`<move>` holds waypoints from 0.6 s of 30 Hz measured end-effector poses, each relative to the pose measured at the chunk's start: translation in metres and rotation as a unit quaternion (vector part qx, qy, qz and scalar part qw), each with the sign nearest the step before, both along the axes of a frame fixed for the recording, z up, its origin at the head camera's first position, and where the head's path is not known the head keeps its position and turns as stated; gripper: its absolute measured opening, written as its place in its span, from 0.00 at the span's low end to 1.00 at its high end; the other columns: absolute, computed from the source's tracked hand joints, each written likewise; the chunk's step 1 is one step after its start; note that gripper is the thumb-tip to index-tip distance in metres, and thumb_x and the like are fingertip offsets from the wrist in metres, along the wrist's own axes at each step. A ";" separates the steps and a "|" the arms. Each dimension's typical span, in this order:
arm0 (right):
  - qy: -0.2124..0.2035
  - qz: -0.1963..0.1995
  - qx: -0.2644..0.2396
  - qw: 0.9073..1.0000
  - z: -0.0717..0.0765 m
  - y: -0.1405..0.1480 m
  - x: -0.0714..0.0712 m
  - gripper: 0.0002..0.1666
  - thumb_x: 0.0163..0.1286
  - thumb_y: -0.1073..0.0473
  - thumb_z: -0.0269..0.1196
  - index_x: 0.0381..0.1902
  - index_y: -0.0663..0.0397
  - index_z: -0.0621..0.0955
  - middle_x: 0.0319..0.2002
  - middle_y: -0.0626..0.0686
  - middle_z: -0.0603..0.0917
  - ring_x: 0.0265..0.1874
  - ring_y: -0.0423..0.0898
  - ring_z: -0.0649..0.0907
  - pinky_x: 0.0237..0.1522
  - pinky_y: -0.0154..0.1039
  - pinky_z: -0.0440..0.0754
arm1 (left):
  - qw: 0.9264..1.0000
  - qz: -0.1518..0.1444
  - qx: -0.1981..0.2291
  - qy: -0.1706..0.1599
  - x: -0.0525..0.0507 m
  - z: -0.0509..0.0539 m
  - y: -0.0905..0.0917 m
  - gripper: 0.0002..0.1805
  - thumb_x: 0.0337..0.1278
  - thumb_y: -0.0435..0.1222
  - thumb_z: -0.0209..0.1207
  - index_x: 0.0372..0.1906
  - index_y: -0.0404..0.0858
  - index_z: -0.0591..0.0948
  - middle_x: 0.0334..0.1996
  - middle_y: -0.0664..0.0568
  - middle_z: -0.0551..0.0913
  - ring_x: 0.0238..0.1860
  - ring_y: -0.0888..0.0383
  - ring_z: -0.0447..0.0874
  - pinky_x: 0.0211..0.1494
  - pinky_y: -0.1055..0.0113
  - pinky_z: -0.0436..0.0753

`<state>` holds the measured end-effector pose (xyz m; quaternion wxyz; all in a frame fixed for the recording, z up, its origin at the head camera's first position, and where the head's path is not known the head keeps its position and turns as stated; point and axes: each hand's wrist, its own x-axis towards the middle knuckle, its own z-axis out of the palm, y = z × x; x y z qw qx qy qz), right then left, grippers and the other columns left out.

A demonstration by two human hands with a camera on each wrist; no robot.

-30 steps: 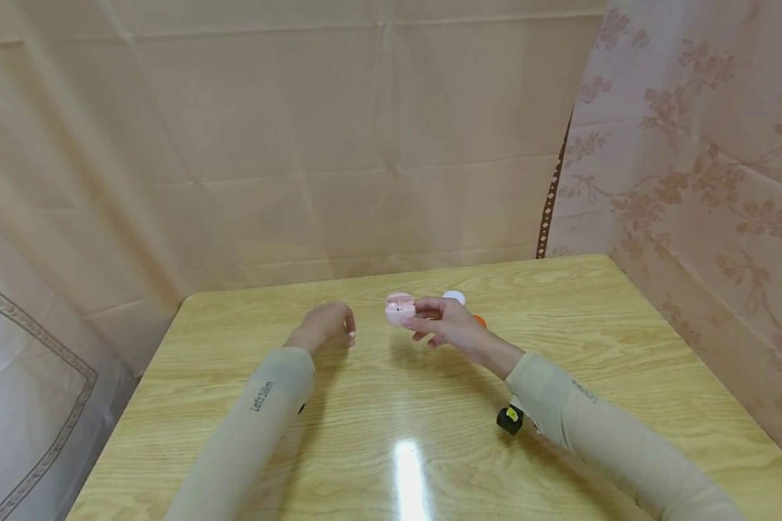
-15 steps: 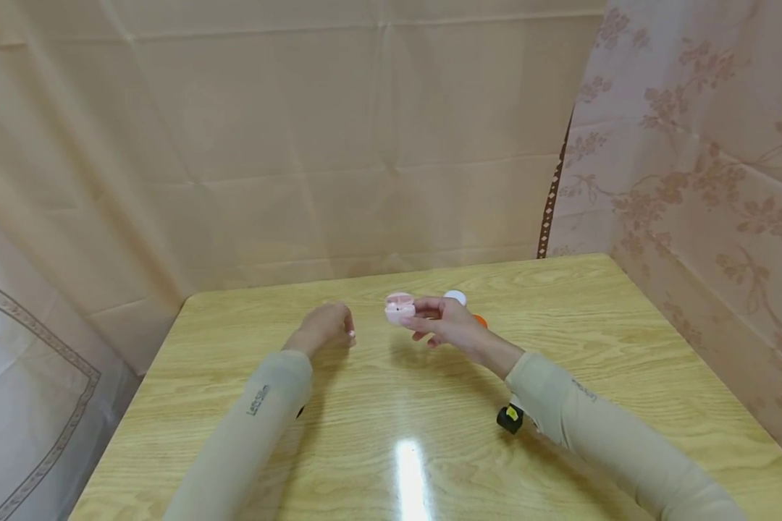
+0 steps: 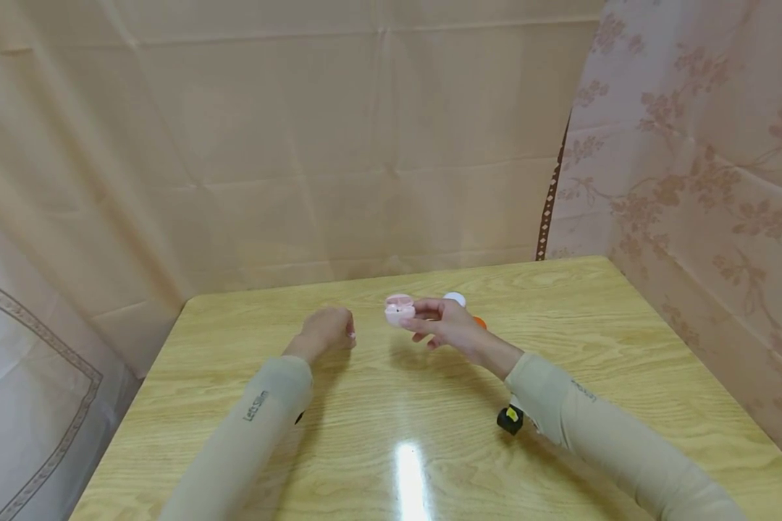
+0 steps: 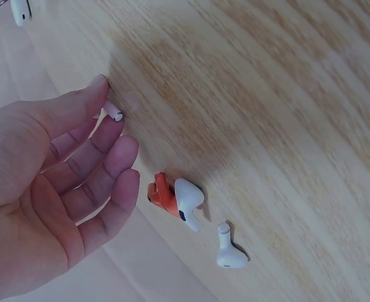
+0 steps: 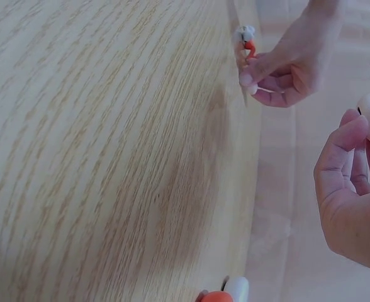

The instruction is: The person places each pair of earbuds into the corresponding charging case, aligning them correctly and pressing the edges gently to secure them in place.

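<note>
My left hand [image 3: 326, 331] pinches a small pale pink earbud [image 4: 113, 111] by thumb and index finger above the table. Its stem shows; the rest is covered by the fingers. To its right, my right hand [image 3: 452, 327] holds a pale pink earbud case [image 3: 400, 311] off the table, lid raised, thumb in front. What lies inside the case is too small to make out. Below the left hand in the left wrist view are an orange earbud [image 4: 163, 195], a white earbud [image 4: 189, 199] against it and another white earbud [image 4: 230, 251] apart.
Behind my right hand lie a white rounded object [image 3: 455, 297] and an orange one [image 3: 480, 322], both partly hidden. A black block with a yellow patch [image 3: 510, 419] is by the right sleeve. Beyond the wooden table [image 3: 365, 420] hang curtains [image 3: 365, 145].
The left forearm has shifted slightly left and down in the head view. Both hands keep their holds on the earbud and the case, almost in place.
</note>
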<state>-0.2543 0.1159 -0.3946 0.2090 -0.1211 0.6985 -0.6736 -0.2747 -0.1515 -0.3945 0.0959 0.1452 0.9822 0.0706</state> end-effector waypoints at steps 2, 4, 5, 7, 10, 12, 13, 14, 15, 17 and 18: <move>0.000 0.001 -0.001 1.000 0.000 0.001 0.000 0.26 0.69 0.57 0.70 0.60 0.64 0.78 0.45 0.54 0.86 0.36 0.48 0.86 0.33 0.40 0.83 | 1.000 -0.002 -0.001 -0.003 0.000 0.002 0.001 0.05 0.55 0.33 0.69 0.35 0.39 0.84 0.34 0.53 0.85 0.35 0.54 0.81 0.39 0.56 0.83; 0.000 0.001 0.000 1.000 0.000 0.002 0.000 0.25 0.69 0.57 0.70 0.60 0.63 0.78 0.45 0.53 0.86 0.36 0.47 0.86 0.33 0.41 0.83 | 1.000 -0.003 0.000 -0.007 0.000 0.002 0.002 0.05 0.56 0.33 0.69 0.36 0.39 0.84 0.34 0.53 0.85 0.35 0.54 0.81 0.39 0.57 0.83; 0.000 0.001 0.000 1.000 0.000 0.002 0.001 0.25 0.69 0.57 0.70 0.59 0.63 0.78 0.45 0.53 0.87 0.35 0.47 0.86 0.33 0.41 0.83 | 1.000 -0.004 -0.001 -0.007 0.000 0.002 0.002 0.05 0.56 0.33 0.68 0.37 0.39 0.84 0.34 0.53 0.85 0.35 0.54 0.81 0.38 0.57 0.83; 0.000 -0.001 0.000 1.000 0.000 0.001 0.001 0.24 0.69 0.58 0.70 0.59 0.62 0.78 0.44 0.53 0.87 0.35 0.47 0.86 0.33 0.40 0.83 | 1.000 -0.008 -0.001 -0.008 0.000 0.002 0.002 0.05 0.57 0.33 0.68 0.38 0.38 0.84 0.35 0.52 0.85 0.35 0.54 0.81 0.39 0.57 0.82; 0.002 -0.001 -0.002 1.000 0.000 0.001 0.002 0.24 0.69 0.58 0.70 0.59 0.62 0.79 0.44 0.52 0.87 0.35 0.47 0.86 0.33 0.40 0.83 | 1.000 -0.015 -0.003 -0.003 0.001 0.002 0.001 0.06 0.56 0.33 0.68 0.38 0.38 0.84 0.35 0.52 0.84 0.36 0.53 0.80 0.40 0.56 0.82; 0.003 0.000 -0.004 1.000 0.000 0.002 0.002 0.24 0.69 0.58 0.70 0.59 0.63 0.79 0.44 0.52 0.87 0.35 0.47 0.86 0.33 0.40 0.82 | 1.000 -0.021 -0.007 0.006 0.000 0.002 0.001 0.05 0.55 0.33 0.68 0.36 0.39 0.84 0.34 0.52 0.84 0.35 0.53 0.80 0.40 0.56 0.82; 0.003 0.001 -0.003 1.000 0.000 0.002 0.002 0.25 0.69 0.58 0.70 0.59 0.63 0.79 0.44 0.52 0.87 0.35 0.47 0.86 0.33 0.40 0.82 | 1.000 -0.025 -0.009 0.012 0.000 0.002 0.001 0.05 0.54 0.33 0.68 0.35 0.39 0.84 0.34 0.53 0.84 0.35 0.53 0.80 0.40 0.56 0.81; 0.003 0.001 -0.003 1.000 0.000 0.002 0.002 0.25 0.69 0.57 0.70 0.59 0.63 0.79 0.44 0.52 0.87 0.35 0.47 0.86 0.33 0.39 0.82 | 0.999 -0.029 -0.012 0.017 0.000 0.002 0.001 0.04 0.53 0.33 0.68 0.34 0.40 0.84 0.33 0.53 0.84 0.35 0.53 0.80 0.39 0.55 0.81; 0.002 0.002 -0.003 1.000 0.000 0.002 0.002 0.25 0.69 0.57 0.70 0.59 0.63 0.79 0.44 0.52 0.87 0.35 0.47 0.86 0.33 0.39 0.82 | 0.999 -0.032 -0.014 0.022 -0.001 0.001 0.001 0.04 0.53 0.33 0.67 0.33 0.40 0.84 0.32 0.53 0.83 0.34 0.53 0.80 0.39 0.55 0.81; 0.002 0.001 -0.002 1.000 0.000 0.003 0.002 0.26 0.69 0.58 0.70 0.60 0.63 0.78 0.45 0.53 0.87 0.36 0.47 0.86 0.33 0.39 0.82 | 0.999 -0.036 -0.017 0.029 -0.002 0.000 0.002 0.03 0.51 0.33 0.67 0.31 0.42 0.83 0.31 0.53 0.83 0.34 0.53 0.80 0.38 0.55 0.81; 0.001 0.001 -0.001 1.000 0.000 0.003 0.002 0.26 0.69 0.58 0.70 0.60 0.63 0.78 0.45 0.53 0.86 0.36 0.47 0.86 0.33 0.39 0.82 | 0.999 -0.038 -0.018 0.032 -0.002 0.000 0.002 0.03 0.51 0.33 0.67 0.30 0.42 0.83 0.31 0.53 0.83 0.34 0.53 0.80 0.37 0.55 0.81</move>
